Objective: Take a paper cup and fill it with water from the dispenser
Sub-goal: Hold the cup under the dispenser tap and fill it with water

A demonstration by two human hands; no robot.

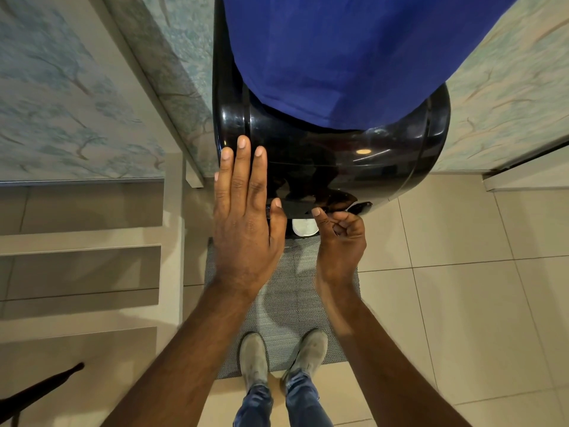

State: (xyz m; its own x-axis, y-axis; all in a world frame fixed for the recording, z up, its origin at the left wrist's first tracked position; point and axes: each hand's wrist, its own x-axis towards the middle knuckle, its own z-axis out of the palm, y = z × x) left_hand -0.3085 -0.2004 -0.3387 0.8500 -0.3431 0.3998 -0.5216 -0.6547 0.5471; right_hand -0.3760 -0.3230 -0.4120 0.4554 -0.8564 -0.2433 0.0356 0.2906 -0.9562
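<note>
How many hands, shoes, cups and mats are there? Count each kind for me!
Hands: 2, left hand flat on the dispenser, right hand curled by the tap
Shoes: 2, left shoe, right shoe
Cups: 1, cup under the dispenser
Mats: 1, mat
Total: 6

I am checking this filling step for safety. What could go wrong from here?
1. The white paper cup stands unheld under the glossy black dispenser, mostly hidden, so an overflow onto the grey woven mat may go unseen.
2. The right hand works at the tap by fingertips only and may slip.
3. The left hand lies flat on the front, away from the cup.
</note>
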